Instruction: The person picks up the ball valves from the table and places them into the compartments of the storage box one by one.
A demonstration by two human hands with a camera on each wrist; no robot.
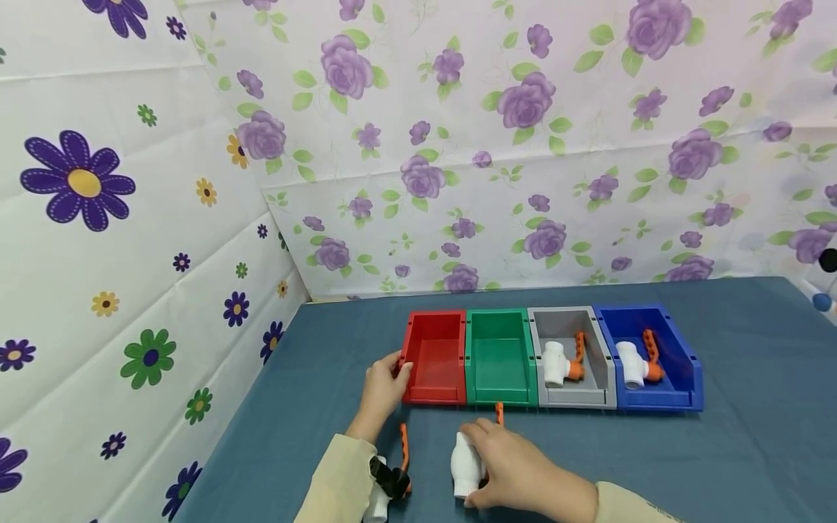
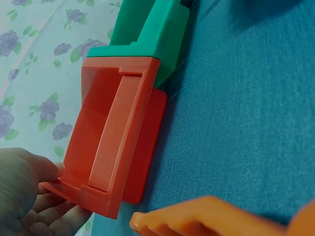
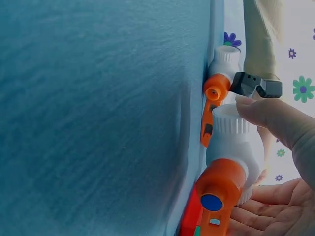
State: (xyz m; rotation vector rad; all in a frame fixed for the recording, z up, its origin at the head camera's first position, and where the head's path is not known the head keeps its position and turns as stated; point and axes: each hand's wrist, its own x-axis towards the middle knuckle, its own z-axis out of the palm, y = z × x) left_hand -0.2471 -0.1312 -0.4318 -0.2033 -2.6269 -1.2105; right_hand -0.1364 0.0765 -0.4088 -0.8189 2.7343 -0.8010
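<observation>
My left hand [image 1: 381,392] grips the left wall of the red bin [image 1: 437,359]; in the left wrist view the thumb [image 2: 49,169] lies on the bin's inner side and the fingers are under its edge. My right hand [image 1: 516,468] holds a white valve [image 1: 466,465] with an orange handle, thumb at one end and fingers at the other. The right wrist view shows this valve [image 3: 235,142] with a blue dot on its orange cap. A second white valve [image 1: 378,501] with an orange handle lies below my left wrist, partly hidden by the black wrist camera.
A green bin [image 1: 500,359] stands against the red one. To its right are a grey bin [image 1: 604,396] and a blue bin [image 1: 686,401], each with one white and orange valve inside. Flowered cloth [image 1: 418,145] hangs behind the blue-grey table [image 1: 752,465].
</observation>
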